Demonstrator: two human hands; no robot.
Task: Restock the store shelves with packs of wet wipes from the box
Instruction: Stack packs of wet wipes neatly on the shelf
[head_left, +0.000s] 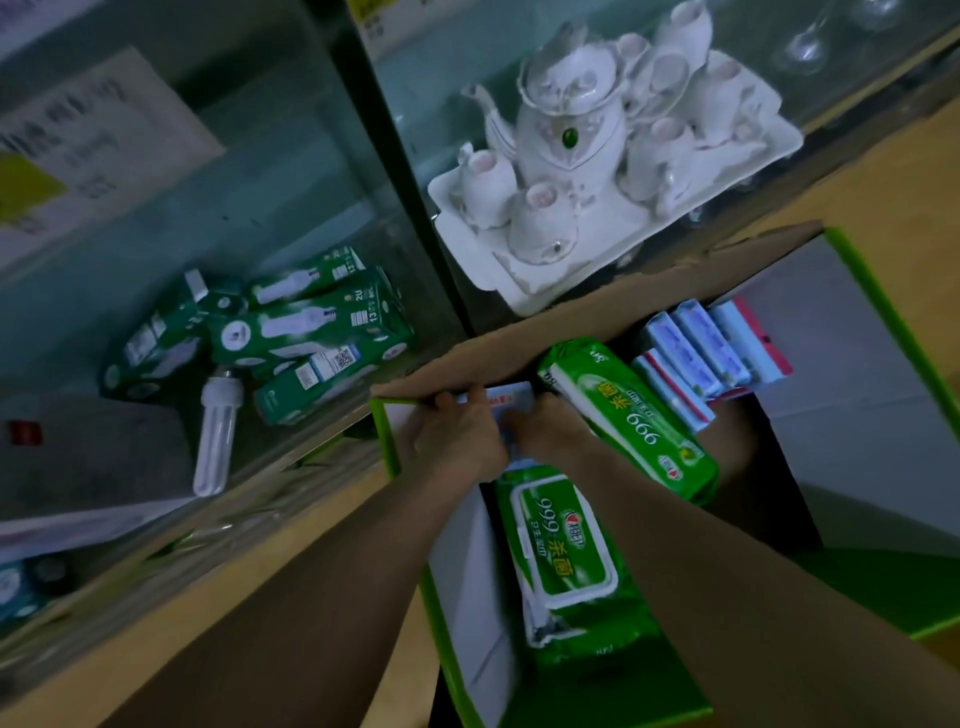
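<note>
While the head view looks down into the open box (385, 447), the left hand (457, 436) and right hand (550, 431) meet at its far left corner. The fingers of both curl onto a small pale pack (511, 396), held between them against the cardboard wall. Just beside the right hand a green wipes pack (623, 421) leans on its edge. A second green pack (566, 545) lies face up nearer the body, its flip lid showing. Slim blue-and-white packs (696, 358) stand on edge further right.

Judging by the crinkled film, the green packs are soft and yielding, and probably light for their bulk though weighted by moisture. The glossy wrap is likely slippery, so a hold across the short sides or under the belly looks safer than pinching a sealed end. The lid should give a stiffer spot for a thumb.

Beyond the box are glass shelves (270, 171) with bulb cartons (311, 322) and a fragile tea set (597, 145), worth keeping clear of.
</note>
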